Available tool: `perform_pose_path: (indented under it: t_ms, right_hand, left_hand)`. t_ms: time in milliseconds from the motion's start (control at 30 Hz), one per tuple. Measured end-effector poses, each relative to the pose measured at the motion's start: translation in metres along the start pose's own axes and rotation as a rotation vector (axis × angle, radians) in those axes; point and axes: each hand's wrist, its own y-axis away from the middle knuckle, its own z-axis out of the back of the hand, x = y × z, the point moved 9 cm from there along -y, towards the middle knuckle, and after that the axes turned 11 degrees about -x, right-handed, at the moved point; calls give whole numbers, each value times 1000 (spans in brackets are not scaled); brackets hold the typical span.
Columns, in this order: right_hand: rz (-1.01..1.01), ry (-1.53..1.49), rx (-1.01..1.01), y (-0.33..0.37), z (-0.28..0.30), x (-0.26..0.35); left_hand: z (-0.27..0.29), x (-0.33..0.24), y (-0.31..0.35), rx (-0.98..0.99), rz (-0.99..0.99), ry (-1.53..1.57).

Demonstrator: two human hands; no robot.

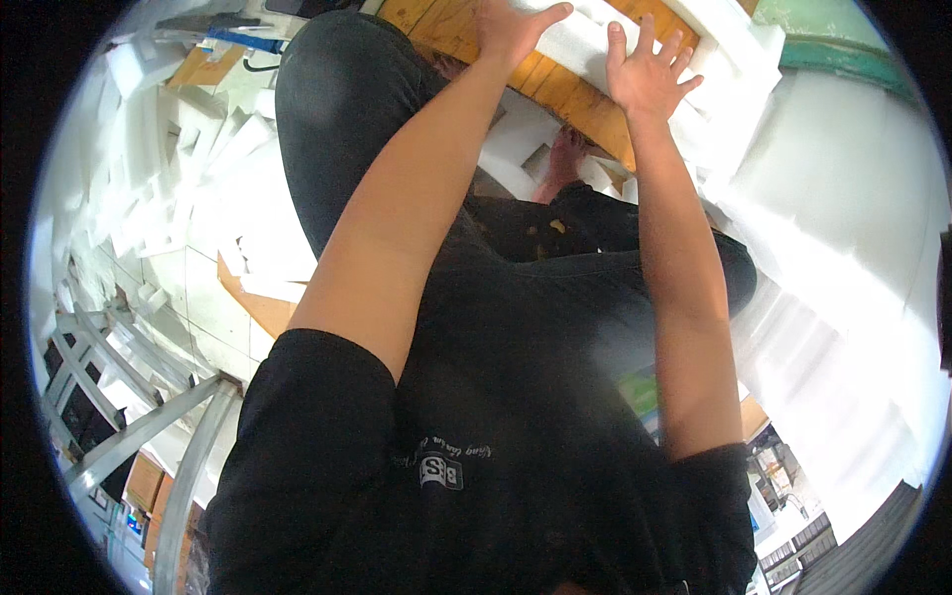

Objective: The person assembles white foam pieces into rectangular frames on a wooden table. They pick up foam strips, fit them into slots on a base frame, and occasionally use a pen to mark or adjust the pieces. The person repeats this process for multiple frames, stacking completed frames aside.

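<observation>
A wooden slatted board [570,94] lies before me at the top of the view, with white foam [585,55] on it. My left hand [511,32] is at the upper edge by the board and foam. Its thumb stretches out toward the right, and the other fingers are partly cut off by the picture's edge. Over the foam, my right hand [650,84] is open with its fingers spread, and nothing shows in it. I cannot tell whether its palm touches the foam. A thick white foam block [744,99] sits along the board's right side.
My bare foot [567,154] and bent legs [347,109] are below the board. White foam scraps [178,169] pile up on the left, near a blue-handled tool [243,40]. Metal rails [193,446] stand at lower left. Large white sheets [843,198] cover the right side.
</observation>
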Motion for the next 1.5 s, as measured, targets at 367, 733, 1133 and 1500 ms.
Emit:
perform_pose_path:
  t_ms: [367, 733, 1133, 1500]
  right_hand:
    - [-12, 99, 66, 1, 14, 14]
    - [-16, 90, 97, 6, 9, 15]
    - [18, 102, 72, 5, 9, 18]
    - [-9, 73, 148, 4, 23, 29]
  left_hand:
    - [-4, 8, 2, 90, 143, 53]
    - [-8, 16, -2, 132, 120, 34]
    - [3, 5, 0, 124, 173, -68]
    - [1, 25, -13, 88, 22, -227]
